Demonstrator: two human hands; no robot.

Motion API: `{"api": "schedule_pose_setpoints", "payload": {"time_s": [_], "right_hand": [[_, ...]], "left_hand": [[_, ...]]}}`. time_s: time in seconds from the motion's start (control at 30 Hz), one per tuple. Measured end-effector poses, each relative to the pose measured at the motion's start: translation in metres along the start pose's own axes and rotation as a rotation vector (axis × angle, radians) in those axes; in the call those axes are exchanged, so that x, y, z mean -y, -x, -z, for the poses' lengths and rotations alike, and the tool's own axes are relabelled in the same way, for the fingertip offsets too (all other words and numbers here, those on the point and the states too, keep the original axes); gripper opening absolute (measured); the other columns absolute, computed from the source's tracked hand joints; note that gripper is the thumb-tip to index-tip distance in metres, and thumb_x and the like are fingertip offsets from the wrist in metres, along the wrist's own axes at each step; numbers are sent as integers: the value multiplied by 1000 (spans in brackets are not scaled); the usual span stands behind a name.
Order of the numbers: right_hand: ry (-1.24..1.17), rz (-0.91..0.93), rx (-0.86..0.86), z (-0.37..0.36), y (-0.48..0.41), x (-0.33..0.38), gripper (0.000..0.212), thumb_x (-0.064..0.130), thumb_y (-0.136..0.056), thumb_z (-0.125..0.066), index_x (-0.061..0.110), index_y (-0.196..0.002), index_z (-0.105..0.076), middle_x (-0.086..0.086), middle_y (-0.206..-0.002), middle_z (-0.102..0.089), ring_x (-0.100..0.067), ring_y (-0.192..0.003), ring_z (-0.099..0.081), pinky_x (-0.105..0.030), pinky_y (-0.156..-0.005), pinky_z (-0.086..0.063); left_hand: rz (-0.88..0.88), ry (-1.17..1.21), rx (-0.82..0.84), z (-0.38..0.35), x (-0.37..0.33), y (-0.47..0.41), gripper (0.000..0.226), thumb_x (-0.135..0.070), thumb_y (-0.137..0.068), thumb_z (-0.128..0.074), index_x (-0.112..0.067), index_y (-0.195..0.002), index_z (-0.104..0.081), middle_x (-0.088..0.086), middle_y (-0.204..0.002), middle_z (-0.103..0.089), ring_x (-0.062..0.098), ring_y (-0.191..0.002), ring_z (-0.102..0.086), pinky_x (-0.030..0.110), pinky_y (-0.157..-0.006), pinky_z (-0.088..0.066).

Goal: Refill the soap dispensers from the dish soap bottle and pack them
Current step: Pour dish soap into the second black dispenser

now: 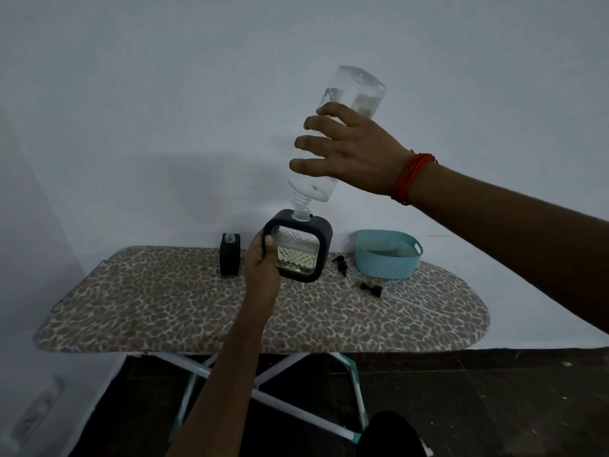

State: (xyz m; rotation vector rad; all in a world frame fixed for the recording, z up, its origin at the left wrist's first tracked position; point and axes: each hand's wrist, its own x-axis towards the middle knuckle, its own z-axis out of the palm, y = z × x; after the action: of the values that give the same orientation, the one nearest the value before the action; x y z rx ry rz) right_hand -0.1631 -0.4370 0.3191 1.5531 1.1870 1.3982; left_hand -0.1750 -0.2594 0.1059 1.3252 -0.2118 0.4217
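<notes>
My right hand (pixel 354 153) grips a clear dish soap bottle (pixel 346 97), upended with its threaded neck in the top opening of a square black soap dispenser (pixel 298 249). That dispenser has a faceted clear window showing pale liquid in its lower half. My left hand (pixel 262 262) holds it by its left edge, raised above the board. A second black dispenser (pixel 229 255), uncapped, stands on the board to the left. Two black pump heads (pixel 341 263) (pixel 370 287) with clear tubes lie to the right.
A light blue plastic basket (pixel 389 253) sits at the back right of the leopard-print ironing board (pixel 164 308). The board stands against a pale wall on white crossed legs (pixel 263 390) over a dark floor. A wall socket (pixel 36 410) shows at the lower left.
</notes>
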Motion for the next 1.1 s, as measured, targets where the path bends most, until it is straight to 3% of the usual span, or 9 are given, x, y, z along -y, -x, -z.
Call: {"api": "schedule_pose_setpoints", "payload": {"time_s": [0.17, 0.5, 0.67, 0.77, 0.83, 0.9, 0.97, 1.03, 1.1], "right_hand": [[-2, -16, 15, -2, 3, 1, 33, 2, -104, -43, 24, -116, -65, -4, -111, -69, -30, -108, -64, -44, -102, -48], [-13, -58, 49, -8, 7, 2, 34, 2, -104, -43, 25, -117, -64, -3, -112, -69, -29, -109, -64, -44, -101, -48], [-79, -238, 90, -12, 22, 15, 38, 1, -103, -41, 25, -121, -65, -3, -117, -69, -32, -112, -63, -45, -100, -46], [-138, -367, 148, -14, 34, 31, 51, 2, -104, -25, 26, -126, -64, -2, -122, -67, -32, -115, -60, -45, -102, -41], [-212, -478, 207, -16, 44, 43, 50, 1, -97, -34, 27, -130, -61, 0, -126, -66, -31, -116, -57, -45, -102, -37], [-350, -676, 251, -20, 55, 60, 55, 7, -79, -62, 27, -130, -61, 4, -124, -66, -29, -114, -56, -43, -99, -37], [-533, -975, 242, -24, 66, 83, 62, 15, -66, -73, 28, -126, -63, 6, -116, -69, -29, -108, -59, -43, -92, -43], [-719, -1272, 218, -30, 81, 107, 67, 23, -65, -82, 28, -128, -60, 5, -115, -69, -26, -106, -60, -41, -90, -47], [-942, -1538, 153, -37, 101, 134, 72, 30, -68, -89, 24, -131, -55, 7, -117, -66, -16, -104, -57, -27, -88, -45]], "left_hand": [[-2, -5, -8, -2, -5, 2, 34, -14, -106, -35, 3, -128, -54, 8, -112, -65, -8, -92, -63, 9, -76, -48], [1, -24, -25, -2, -4, 1, 31, -17, -106, -36, -6, -125, -58, -4, -110, -67, -1, -99, -64, 15, -82, -49], [22, -16, -41, 0, -4, 1, 35, -18, -106, -36, -1, -130, -55, 5, -115, -65, -4, -95, -64, 12, -77, -49], [44, -27, -44, 2, -3, 2, 32, -16, -106, -35, -6, -128, -56, -4, -113, -65, -12, -92, -62, 8, -74, -48], [54, -42, -41, 3, -3, 3, 30, -17, -106, -36, -12, -129, -55, -12, -114, -63, -16, -97, -59, 8, -79, -47], [60, -74, -39, 4, -1, 3, 32, -21, -106, -37, -14, -130, -56, -9, -119, -63, -13, -102, -58, 10, -85, -47], [69, -90, -32, 4, 0, 1, 32, -22, -106, -37, -14, -130, -57, -9, -117, -64, -13, -100, -59, 9, -81, -46], [71, -98, -27, 2, 0, 0, 32, -22, -106, -38, -13, -128, -59, -8, -114, -65, -10, -97, -61, 10, -79, -46], [70, -103, -26, 0, 0, -1, 32, -23, -106, -38, -10, -126, -59, -3, -113, -66, 0, -99, -63, 12, -78, -47]]}}
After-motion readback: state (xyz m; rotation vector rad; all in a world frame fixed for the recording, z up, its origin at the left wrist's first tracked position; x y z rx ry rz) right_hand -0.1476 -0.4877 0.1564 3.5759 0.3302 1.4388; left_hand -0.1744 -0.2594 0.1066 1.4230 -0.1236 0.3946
